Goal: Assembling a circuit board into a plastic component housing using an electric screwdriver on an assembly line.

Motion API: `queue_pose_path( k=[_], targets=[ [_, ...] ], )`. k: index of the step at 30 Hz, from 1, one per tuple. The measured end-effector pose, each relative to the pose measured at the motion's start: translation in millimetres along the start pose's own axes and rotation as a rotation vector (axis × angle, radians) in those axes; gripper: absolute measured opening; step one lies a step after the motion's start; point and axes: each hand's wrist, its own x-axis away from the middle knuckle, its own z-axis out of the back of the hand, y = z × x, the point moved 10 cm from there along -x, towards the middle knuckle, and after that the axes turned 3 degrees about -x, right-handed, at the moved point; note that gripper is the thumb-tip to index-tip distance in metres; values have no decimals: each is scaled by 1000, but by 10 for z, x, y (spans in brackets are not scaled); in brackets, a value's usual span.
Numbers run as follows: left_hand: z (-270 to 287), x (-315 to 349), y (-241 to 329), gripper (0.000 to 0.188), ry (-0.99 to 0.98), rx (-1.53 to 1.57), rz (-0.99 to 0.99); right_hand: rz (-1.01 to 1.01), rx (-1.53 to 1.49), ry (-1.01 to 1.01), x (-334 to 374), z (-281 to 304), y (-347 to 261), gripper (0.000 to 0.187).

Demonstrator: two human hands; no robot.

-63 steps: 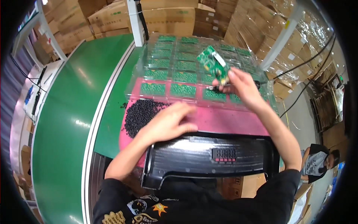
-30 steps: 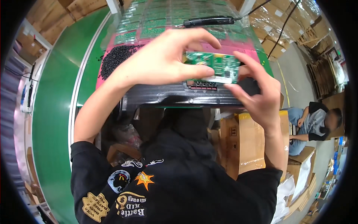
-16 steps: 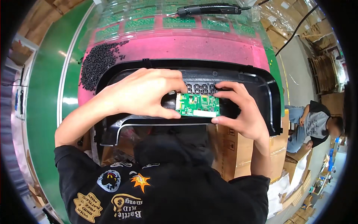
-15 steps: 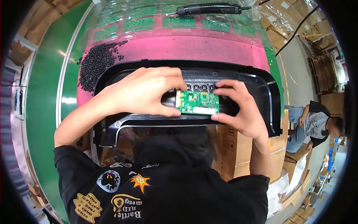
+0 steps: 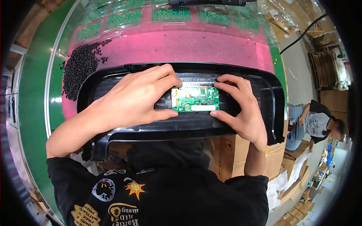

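A green circuit board (image 5: 196,100) with a white strip along its near edge lies over the middle of a long black plastic housing (image 5: 181,127). My left hand (image 5: 145,96) grips the board's left end, thumb at the near corner and fingers at the far corner. At the right end, my right hand (image 5: 241,105) pinches it the same way, thumb near and fingers far. The board seems to lie flat in the housing; whether it touches the inner floor I cannot tell. What is under the board is hidden.
A heap of small black screws (image 5: 81,67) lies on the pink mat (image 5: 166,47) at left. Clear trays with green boards (image 5: 171,14) and a black electric screwdriver (image 5: 207,2) are at the back. Cardboard boxes (image 5: 241,154) stand at right, where a person (image 5: 315,122) sits.
The board has come down over the digit-shaped openings, which showed beyond its far edge before and are now covered. Both hands keep their hold. The whole view has shifted slightly.
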Motion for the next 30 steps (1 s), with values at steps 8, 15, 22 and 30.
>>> queue_pose_path(
  k=[8,15,22,30],
  targets=[
    [22,53,-29,55,-21,-14,12,-5,6,-10,-37,-29,-5,64],
    [852,318,44,36,449,48,-57,39,120,210,81,232,-162,62],
    [1065,662,-1086,35,218,-206,238,11,-175,207,-605,422,-436,44],
    [839,439,-1175,22,172,-132,93,-324,75,108,-2155,325,495,62]
  ],
)
